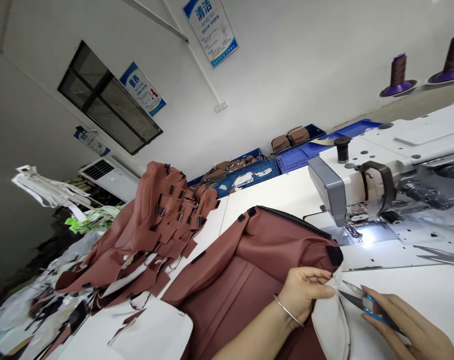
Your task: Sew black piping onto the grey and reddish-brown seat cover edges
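A large brown leather cover lies on the white table in front of me. My left hand, with a thin bracelet on the wrist, pinches the cover's edge where its white backing shows. My right hand is closed round a small pair of thread snips with a blue handle. Their blades point at the pinched corner, close to my left fingers. A black tab sits on the cover just above my left hand.
A white sewing machine with its lamp lit stands at the right. Large scissors lie by it. A heap of brown pieces sits at the left. Blue crates line the far wall. Thread cones stand top right.
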The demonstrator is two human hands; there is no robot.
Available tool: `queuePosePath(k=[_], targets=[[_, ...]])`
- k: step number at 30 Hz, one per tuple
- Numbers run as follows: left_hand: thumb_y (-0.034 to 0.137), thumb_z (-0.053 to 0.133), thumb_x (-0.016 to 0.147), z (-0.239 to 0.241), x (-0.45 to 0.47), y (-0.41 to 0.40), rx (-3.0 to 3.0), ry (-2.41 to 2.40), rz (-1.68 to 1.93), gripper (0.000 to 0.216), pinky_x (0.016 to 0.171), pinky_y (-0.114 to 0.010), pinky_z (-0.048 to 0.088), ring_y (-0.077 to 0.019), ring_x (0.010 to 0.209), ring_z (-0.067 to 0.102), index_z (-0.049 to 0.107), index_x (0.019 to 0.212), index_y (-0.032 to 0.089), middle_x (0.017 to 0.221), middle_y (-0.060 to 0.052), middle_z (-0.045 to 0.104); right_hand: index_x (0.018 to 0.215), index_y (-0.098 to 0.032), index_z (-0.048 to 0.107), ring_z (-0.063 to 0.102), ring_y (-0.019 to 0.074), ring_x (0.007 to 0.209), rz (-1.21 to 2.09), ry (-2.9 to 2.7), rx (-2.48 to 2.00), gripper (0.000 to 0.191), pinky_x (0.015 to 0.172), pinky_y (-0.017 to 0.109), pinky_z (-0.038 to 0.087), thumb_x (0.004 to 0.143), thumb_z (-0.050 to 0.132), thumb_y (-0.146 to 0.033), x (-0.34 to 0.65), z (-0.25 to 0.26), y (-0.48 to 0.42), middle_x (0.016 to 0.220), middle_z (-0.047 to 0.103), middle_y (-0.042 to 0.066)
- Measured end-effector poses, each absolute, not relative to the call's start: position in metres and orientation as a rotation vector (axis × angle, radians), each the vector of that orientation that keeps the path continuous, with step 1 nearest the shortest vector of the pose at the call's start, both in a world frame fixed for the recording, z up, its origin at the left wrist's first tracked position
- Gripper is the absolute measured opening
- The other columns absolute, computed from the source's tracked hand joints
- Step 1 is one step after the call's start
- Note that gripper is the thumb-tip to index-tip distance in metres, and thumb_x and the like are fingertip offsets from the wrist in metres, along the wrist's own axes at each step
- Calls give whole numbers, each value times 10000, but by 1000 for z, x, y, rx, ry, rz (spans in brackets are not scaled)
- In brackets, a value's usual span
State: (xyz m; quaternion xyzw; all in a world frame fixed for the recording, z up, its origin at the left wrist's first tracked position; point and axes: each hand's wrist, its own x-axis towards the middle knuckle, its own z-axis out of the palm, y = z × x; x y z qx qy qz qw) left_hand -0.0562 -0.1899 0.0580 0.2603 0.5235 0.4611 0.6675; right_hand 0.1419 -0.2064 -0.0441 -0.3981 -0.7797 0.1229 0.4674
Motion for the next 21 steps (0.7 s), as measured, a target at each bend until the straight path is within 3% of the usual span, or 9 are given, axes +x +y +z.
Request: queuePosePath(k=[4,9,21], targets=[[273,967,229,62,-54,-197,525,1109,1005,555,655,-237,412,-97,609,569,728,699,102,717,-58,669,1329,-192,487,653,141,865,232,-1959,-863,392,726,156,522,954,515,-302,130,-29,-194,1017,641,58],[259,965,270,66,-56,-200,519,1076,975,533,690,-242,419,-101,631,575,733,723,101,749,-67,675,1336,-207,481,649,151,932,248,-1982,-885,379,797,181,515,964,488,-278,135,-28,-192,1090,632,58],[267,958,292,64,-55,-200,589,1043,962,514,723,-249,415,-116,705,566,757,741,120,772,-74,680,1257,-176,532,658,142,871,233,-2016,-839,305,731,173,528,969,480,-263,140,-22,-191,1030,650,67]])
